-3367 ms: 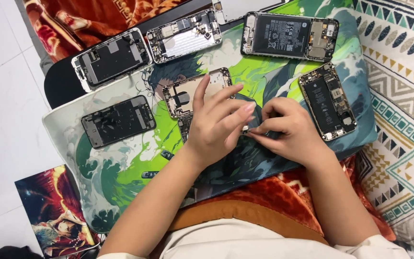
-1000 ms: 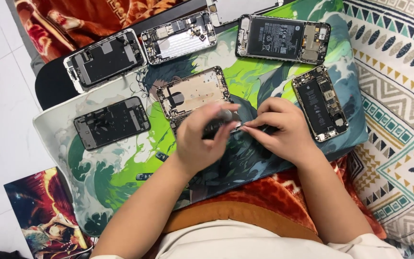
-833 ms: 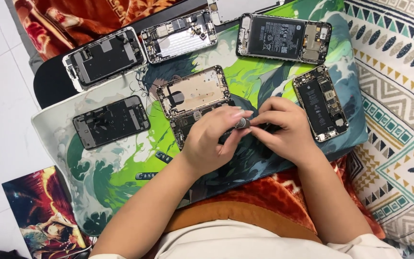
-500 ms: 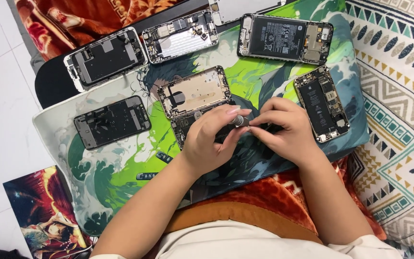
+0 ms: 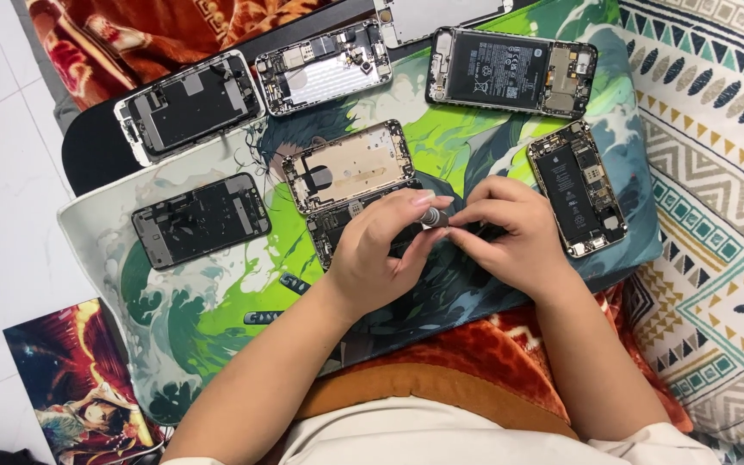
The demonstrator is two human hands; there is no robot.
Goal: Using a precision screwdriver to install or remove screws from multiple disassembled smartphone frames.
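Grey tool: a small grey screwdriver handle [image 5: 433, 217] is pinched between both hands, just above the dark opened phone at the middle of the mat; its tip is hidden by the fingers.
Left hand: the left hand [image 5: 381, 254] is curled, its thumb and first fingers pressed together on the near side of the handle, the arm coming in from the lower left.
Right hand: the right hand [image 5: 514, 237] is bent over from the right, its fingertips closed on the far side of the handle; what lies under the palm cannot be told.
Under the fingers: a dark opened phone body [image 5: 346, 226] is partly covered by the left hand, and it lies touching the gold-coloured phone back [image 5: 350, 166] just above it.
Right of the hands: a slim opened phone with a black battery [image 5: 577, 188] is laid upright, just beside the right hand.
Left of the hands: a black phone frame [image 5: 200, 220] is laid flat, well apart from the fingers.
Far row: three more opened phones are set along the top, a black one [image 5: 189, 103], a silver-plated one [image 5: 324, 68] and a wide one with a large black battery [image 5: 510, 71].
Surface: all are borne by a green and white illustrated desk mat [image 5: 217, 301], which is rested on a red patterned blanket [image 5: 475, 362].
Edges: a patterned cushion [image 5: 716, 215] is seen at the right, white floor tiles [image 5: 2, 172] at the left.
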